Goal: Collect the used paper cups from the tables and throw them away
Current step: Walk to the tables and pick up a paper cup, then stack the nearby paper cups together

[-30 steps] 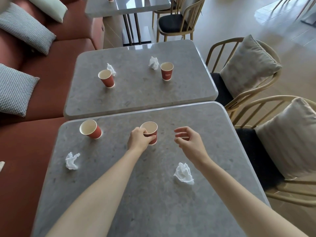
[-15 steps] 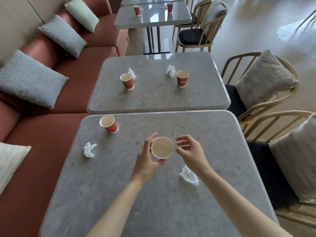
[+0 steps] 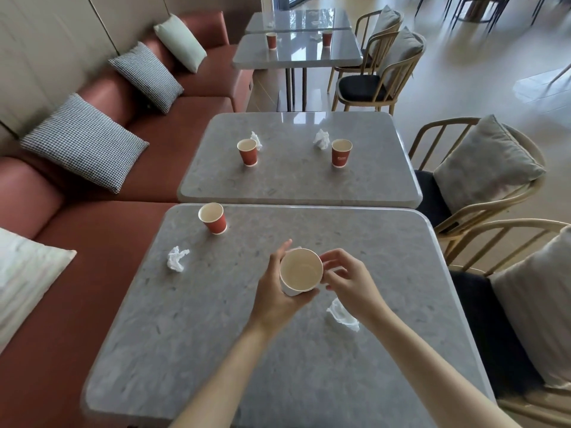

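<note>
My left hand (image 3: pixel 273 291) grips a red paper cup (image 3: pixel 300 270) lifted off the near grey table (image 3: pixel 216 335), its empty mouth tilted toward me. The curled fingers and thumb of my right hand (image 3: pixel 349 282) pinch the cup's right side. A second cup (image 3: pixel 213 217) stands at the near table's far left corner. On the middle table (image 3: pixel 293 186) stand two more cups, one at the left (image 3: pixel 247 152) and one at the right (image 3: pixel 341 152). Another two cups (image 3: pixel 271 40) (image 3: pixel 327 38) stand on the far table.
Crumpled tissues lie on the near table (image 3: pixel 177 258) (image 3: pixel 343 315) and beside the middle table's cups (image 3: pixel 257 140) (image 3: pixel 322 139). A red sofa (image 3: pixel 92 242) with cushions runs along the left. Wooden chairs (image 3: pixel 494 236) with pillows line the right side.
My left hand lifted the cup off the table and tipped its mouth toward me. My right hand closed in onto the cup's right side. The view rose, showing the far table.
</note>
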